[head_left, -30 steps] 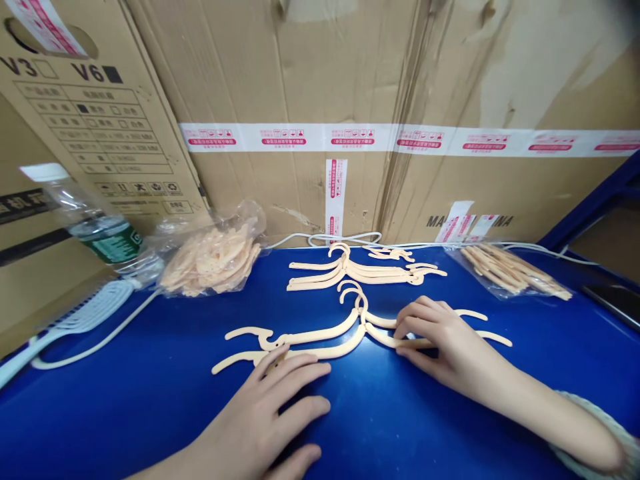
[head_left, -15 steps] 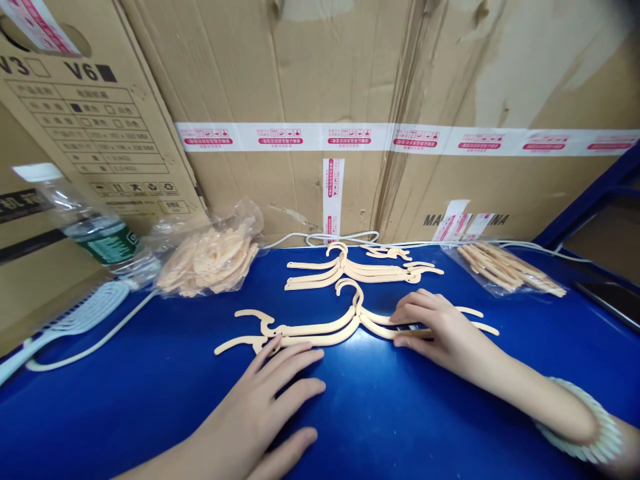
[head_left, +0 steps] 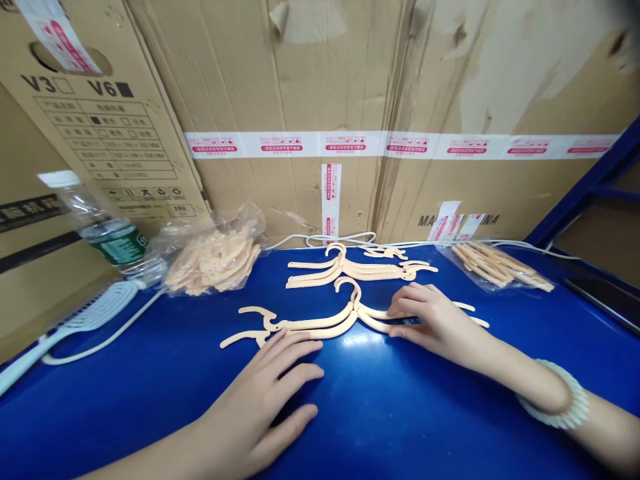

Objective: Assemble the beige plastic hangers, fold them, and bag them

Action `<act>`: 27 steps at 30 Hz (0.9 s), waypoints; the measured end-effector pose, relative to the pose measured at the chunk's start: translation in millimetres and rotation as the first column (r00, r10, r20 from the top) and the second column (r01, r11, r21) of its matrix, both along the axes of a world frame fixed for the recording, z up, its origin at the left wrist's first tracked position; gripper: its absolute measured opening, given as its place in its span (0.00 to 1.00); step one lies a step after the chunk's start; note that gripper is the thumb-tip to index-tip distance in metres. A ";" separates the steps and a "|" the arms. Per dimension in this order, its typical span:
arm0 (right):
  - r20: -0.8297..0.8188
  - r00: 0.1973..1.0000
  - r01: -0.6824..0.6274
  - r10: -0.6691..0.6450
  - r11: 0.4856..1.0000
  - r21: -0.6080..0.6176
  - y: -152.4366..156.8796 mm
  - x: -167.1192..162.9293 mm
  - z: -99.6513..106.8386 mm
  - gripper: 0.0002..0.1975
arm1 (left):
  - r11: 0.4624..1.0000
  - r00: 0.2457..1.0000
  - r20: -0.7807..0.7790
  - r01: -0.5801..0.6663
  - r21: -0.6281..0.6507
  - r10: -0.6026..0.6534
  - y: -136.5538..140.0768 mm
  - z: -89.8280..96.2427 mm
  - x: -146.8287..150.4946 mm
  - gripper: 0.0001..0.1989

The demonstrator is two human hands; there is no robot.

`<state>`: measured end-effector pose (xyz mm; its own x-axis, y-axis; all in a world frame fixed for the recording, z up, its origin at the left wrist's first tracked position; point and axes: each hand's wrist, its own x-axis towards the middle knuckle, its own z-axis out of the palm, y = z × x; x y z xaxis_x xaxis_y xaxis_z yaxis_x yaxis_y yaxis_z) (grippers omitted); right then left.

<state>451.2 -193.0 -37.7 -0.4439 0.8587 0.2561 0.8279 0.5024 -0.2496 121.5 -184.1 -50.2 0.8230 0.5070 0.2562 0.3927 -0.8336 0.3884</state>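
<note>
Blue table (head_left: 380, 427): right hand (head_left: 434, 319) pinches 2 hangers (head_left: 327, 331), partly hiding arms; left hand (head_left: 267, 393) splayed, covering 1 end.

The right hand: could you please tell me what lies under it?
Arms of the two front hangers run beneath the right hand; their covered middle stretches cannot be seen.

nearer hangers (head_left: 325, 331) partly behind the right hand (head_left: 435, 323), hairbrush (head_left: 75, 327) handle past the left edge

The left hand (head_left: 257, 393) spreads palm-down; the right (head_left: 435, 319) pinches, curled.
</note>
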 end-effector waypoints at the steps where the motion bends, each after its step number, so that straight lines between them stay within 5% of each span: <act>1: -0.002 1.000 0.004 -0.004 1.000 -0.002 -0.5 -1.2 0.6 0.09 | 1.000 1.000 -0.015 0.001 0.009 -0.001 0.0 0.4 -0.3 0.14; 12: -0.039 0.999 0.012 -0.007 0.991 0.130 0.0 -0.7 -0.3 0.09 | 1.000 1.000 -0.022 -0.011 0.019 0.011 0.0 -2.5 1.1 0.13; 19: -0.183 0.983 0.042 0.028 0.929 0.369 -0.3 2.5 2.5 0.10 | 0.999 0.999 -0.018 -0.028 0.022 0.029 -1.1 -4.8 0.3 0.14; 27: -0.248 0.969 0.098 0.024 0.878 0.468 -3.5 -3.4 1.5 0.09 | 0.999 0.999 -0.046 -0.016 0.047 0.018 -3.1 -3.6 0.2 0.14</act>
<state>447.9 -196.6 -36.2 -0.2871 0.6213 0.7291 0.7939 0.5803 -0.1818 121.7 -187.2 -53.8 0.8257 0.5096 0.2419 0.4237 -0.8434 0.3305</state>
